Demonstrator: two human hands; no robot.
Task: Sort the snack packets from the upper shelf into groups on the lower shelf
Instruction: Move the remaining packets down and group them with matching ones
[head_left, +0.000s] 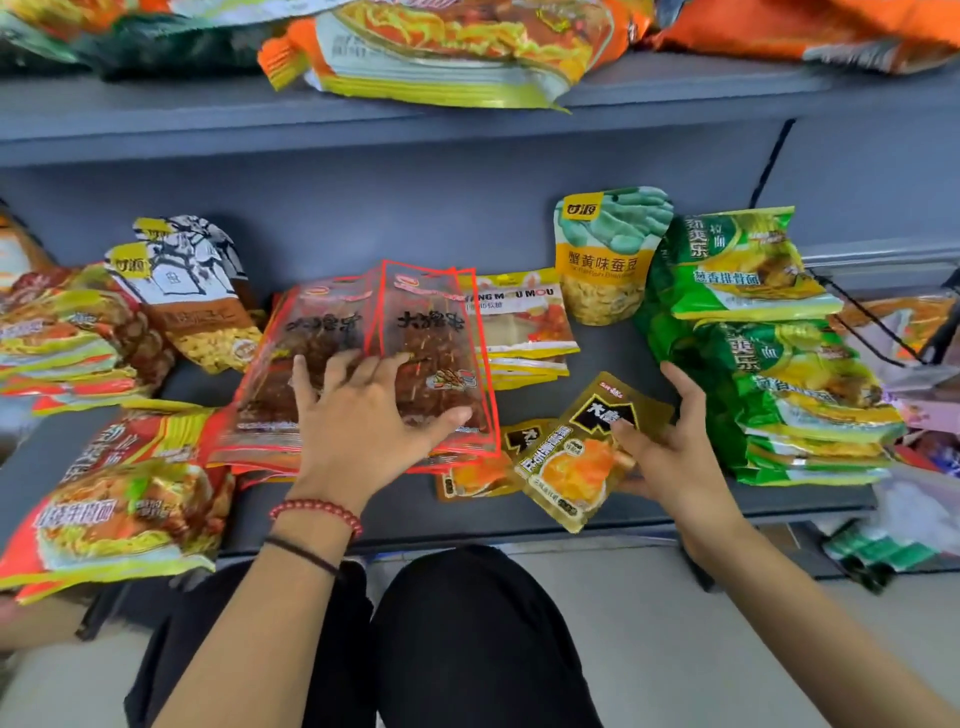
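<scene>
Clearly you are well into the sort. Across the lower shelf (410, 512) the groups already lie: red noodle packets (119, 499) at the lower left of the frame, brown-and-white pouches (197, 301) behind them, red-edged skewer packets (332, 353) in the middle, yellow packets (524, 322) just right of those, an upright bean pouch (602, 254) at the back, and green noodle packets (769, 343) stacked at the right. Your left hand (358, 431) lies flat on the skewer packets, fingers spread, its grip wide open and closed round nothing. Your right hand (680, 457) has its grip pinched on a gold packet (571, 457), thumb on top, held partly over a second gold packet (472, 475) lying near the shelf's front edge; that looks like its group. The upper shelf (156, 130), along the top of the frame, carries orange noodle packets (441, 47) and others, so I judge a fair share is left.
</scene>
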